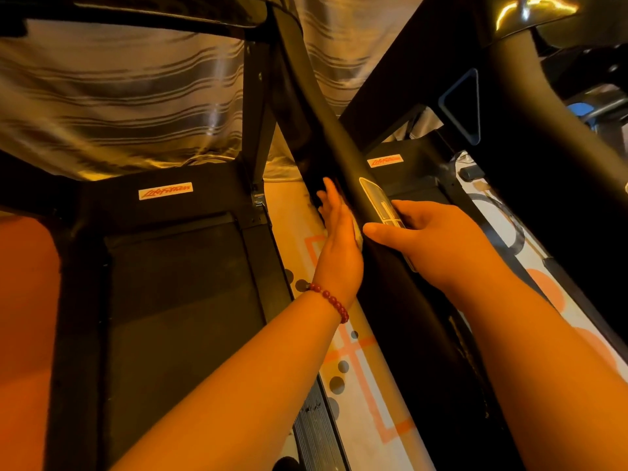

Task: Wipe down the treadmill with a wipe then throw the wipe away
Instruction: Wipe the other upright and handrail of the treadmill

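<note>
A black treadmill handrail [336,144] runs diagonally from the upper middle down to the lower right, with a pale sensor pad [377,198] set into its top. My left hand [339,232] lies flat against the rail's left side, fingers straight, and presses a small pale wipe [358,234] to it; only an edge of the wipe shows under the palm. My right hand [421,239] grips the rail from the right, thumb over the top just below the sensor pad. A red bead bracelet sits on my left wrist.
A second treadmill with a dark belt [180,300] and a logo plate [165,191] stands to the left. Patterned white and orange floor [360,385] runs between the machines. Striped curtains [119,96] hang behind. The console frame [509,96] rises at the right.
</note>
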Action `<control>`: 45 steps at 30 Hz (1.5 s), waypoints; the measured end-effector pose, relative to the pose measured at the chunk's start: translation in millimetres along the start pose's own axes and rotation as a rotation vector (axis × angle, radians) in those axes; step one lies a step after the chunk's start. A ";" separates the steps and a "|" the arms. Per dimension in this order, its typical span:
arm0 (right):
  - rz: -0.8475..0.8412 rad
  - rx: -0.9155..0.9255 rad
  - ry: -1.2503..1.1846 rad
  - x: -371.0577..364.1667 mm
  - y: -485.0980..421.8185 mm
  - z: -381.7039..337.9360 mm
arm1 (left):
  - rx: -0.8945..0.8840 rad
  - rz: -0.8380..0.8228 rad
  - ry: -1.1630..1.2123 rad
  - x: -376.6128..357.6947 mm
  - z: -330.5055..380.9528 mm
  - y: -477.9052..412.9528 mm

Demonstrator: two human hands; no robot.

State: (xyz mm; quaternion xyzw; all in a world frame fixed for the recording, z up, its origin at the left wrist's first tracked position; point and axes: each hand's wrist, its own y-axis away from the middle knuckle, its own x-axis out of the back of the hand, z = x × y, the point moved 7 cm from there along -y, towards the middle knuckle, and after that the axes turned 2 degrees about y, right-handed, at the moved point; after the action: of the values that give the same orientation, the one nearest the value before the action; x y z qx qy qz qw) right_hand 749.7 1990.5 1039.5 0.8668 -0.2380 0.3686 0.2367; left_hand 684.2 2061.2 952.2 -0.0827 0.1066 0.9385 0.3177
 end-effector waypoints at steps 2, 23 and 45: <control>0.008 -0.010 0.028 0.1 0.0 -0.2 | -0.049 -0.007 0.027 -1.5 8.8 2.3; 0.007 -0.007 -0.044 -0.3 -1.0 4.2 | -0.063 0.042 -0.106 7.2 4.3 0.4; 0.008 -0.029 -0.023 0.7 -6.1 8.8 | -0.110 0.106 -0.080 -8.9 -9.0 16.3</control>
State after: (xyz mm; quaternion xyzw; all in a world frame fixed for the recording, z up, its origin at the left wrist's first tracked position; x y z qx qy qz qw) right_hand 758.4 1990.0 1033.2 0.8667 -0.2493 0.3560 0.2449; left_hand 682.0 2041.1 947.9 -0.0566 0.0465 0.9610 0.2668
